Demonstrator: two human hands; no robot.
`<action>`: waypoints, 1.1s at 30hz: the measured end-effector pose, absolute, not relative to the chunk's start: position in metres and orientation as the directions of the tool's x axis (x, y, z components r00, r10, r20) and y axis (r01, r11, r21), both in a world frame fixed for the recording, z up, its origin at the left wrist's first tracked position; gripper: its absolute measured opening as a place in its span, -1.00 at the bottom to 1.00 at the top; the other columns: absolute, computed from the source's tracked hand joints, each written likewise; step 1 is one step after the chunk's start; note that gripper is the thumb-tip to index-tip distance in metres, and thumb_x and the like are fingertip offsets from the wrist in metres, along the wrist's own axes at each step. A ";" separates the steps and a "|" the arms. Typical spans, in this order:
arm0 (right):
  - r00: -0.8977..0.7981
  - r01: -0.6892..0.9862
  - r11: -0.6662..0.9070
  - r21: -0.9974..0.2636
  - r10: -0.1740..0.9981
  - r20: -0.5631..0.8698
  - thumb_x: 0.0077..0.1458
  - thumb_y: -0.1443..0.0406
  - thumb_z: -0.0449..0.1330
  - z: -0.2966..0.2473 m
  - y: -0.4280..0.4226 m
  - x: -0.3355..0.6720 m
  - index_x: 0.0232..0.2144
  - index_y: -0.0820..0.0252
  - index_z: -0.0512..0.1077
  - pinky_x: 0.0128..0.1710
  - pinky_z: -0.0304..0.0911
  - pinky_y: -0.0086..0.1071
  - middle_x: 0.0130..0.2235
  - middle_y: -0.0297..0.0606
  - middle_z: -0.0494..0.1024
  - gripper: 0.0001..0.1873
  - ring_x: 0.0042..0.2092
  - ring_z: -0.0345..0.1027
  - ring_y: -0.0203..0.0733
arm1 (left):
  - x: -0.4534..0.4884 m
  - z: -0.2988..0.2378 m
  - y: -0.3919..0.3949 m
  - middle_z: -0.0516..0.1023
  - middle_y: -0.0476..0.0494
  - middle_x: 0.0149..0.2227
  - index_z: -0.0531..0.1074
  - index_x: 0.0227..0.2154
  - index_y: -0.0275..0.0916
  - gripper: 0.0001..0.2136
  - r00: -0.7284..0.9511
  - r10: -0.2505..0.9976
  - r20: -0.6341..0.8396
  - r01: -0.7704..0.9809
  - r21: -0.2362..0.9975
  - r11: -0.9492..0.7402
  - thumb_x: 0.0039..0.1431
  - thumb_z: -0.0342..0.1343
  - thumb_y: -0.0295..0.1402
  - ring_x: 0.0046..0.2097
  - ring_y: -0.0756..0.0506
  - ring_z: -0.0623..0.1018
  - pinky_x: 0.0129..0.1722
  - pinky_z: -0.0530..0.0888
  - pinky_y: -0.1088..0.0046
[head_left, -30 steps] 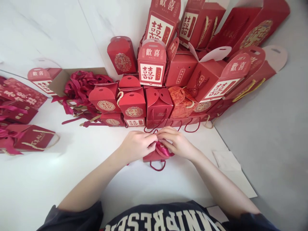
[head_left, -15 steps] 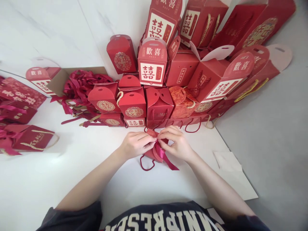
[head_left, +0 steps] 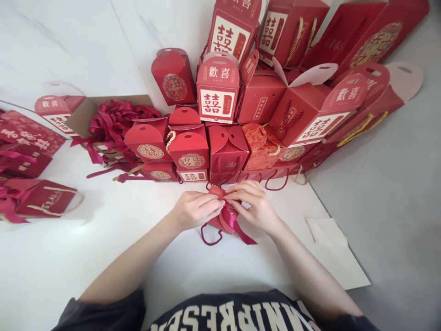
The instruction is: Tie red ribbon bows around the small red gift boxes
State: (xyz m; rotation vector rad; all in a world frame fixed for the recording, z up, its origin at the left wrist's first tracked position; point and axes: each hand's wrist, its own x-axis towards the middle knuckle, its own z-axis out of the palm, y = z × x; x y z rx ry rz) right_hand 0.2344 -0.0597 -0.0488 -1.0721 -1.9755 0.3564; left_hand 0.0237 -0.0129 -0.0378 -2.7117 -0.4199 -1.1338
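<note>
A small red gift box (head_left: pixel 225 225) with dark red cord handles stands on the white table, partly covered by my hands. Across its top lies a crimson ribbon (head_left: pixel 237 226), one tail hanging to the lower right. My left hand (head_left: pixel 196 209) pinches the ribbon at the top of the box, thumb and fingers pressed together. Opposite it, my right hand (head_left: pixel 251 204) also grips the ribbon with bent fingers. The fingertips of both hands nearly meet, and the part of the ribbon between them is mostly hidden.
Rows of red gift boxes (head_left: pixel 189 151) are stacked just beyond my hands. A cardboard box (head_left: pixel 81 115) of loose ribbons stands at the left back, near ribbon-tied boxes (head_left: pixel 51 197). A white sheet (head_left: pixel 327 232) lies at the right table edge.
My fingers have shifted slightly at the top of the box, showing a little more of its red flap. Both hands stay on the ribbon.
</note>
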 end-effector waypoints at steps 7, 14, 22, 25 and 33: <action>-0.264 0.565 0.626 -0.538 0.755 0.600 0.14 0.36 0.19 -0.051 -0.062 0.233 -0.24 0.01 0.48 0.08 0.19 -0.06 -0.23 -0.32 0.60 -0.85 -0.17 0.44 -0.15 | 0.024 -0.036 -0.014 0.56 0.06 -0.48 0.46 -0.37 -0.23 -0.98 0.700 0.173 0.693 0.333 -0.102 -0.937 0.14 0.19 -0.45 -0.49 0.06 0.54 -0.44 0.49 0.54; -0.293 0.495 0.592 -0.636 0.803 0.519 0.13 0.42 0.13 -0.048 -0.067 0.228 -0.23 0.05 0.36 0.22 0.05 0.05 -0.20 -0.30 0.57 -0.82 -0.10 0.43 -0.14 | 0.024 -0.037 -0.014 0.57 0.05 -0.47 0.45 -0.38 -0.26 -0.94 0.702 0.167 0.692 0.319 -0.096 -0.943 0.10 0.23 -0.46 -0.47 0.04 0.56 -0.44 0.48 0.51; -0.121 0.417 0.477 -0.774 0.873 0.472 0.12 0.40 0.15 -0.047 -0.064 0.239 -0.16 0.09 0.34 0.02 0.29 -0.06 -0.20 -0.21 0.49 -0.79 -0.11 0.39 -0.10 | 0.025 -0.037 -0.013 0.56 0.07 -0.49 0.45 -0.36 -0.23 -0.97 0.693 0.166 0.701 0.317 -0.091 -0.944 0.13 0.20 -0.46 -0.49 0.07 0.53 -0.46 0.45 0.54; -0.242 0.389 0.493 -0.778 0.870 0.430 0.16 0.38 0.16 -0.050 -0.064 0.236 -0.05 0.05 0.35 0.19 0.13 0.03 -0.13 -0.26 0.55 -0.71 -0.12 0.45 -0.14 | 0.024 -0.037 -0.013 0.56 0.05 -0.48 0.45 -0.38 -0.24 -0.97 0.692 0.170 0.702 0.323 -0.090 -0.942 0.13 0.19 -0.45 -0.49 0.06 0.53 -0.46 0.46 0.53; -0.153 0.267 0.381 -0.885 0.924 0.351 0.22 0.29 0.14 -0.051 -0.066 0.236 0.03 0.05 0.32 0.12 0.25 -0.10 -0.08 -0.20 0.53 -0.68 0.00 0.41 -0.12 | 0.023 -0.039 -0.013 0.55 0.05 -0.48 0.44 -0.37 -0.24 -0.97 0.689 0.188 0.700 0.311 -0.052 -0.949 0.13 0.18 -0.47 -0.49 0.06 0.52 -0.45 0.44 0.54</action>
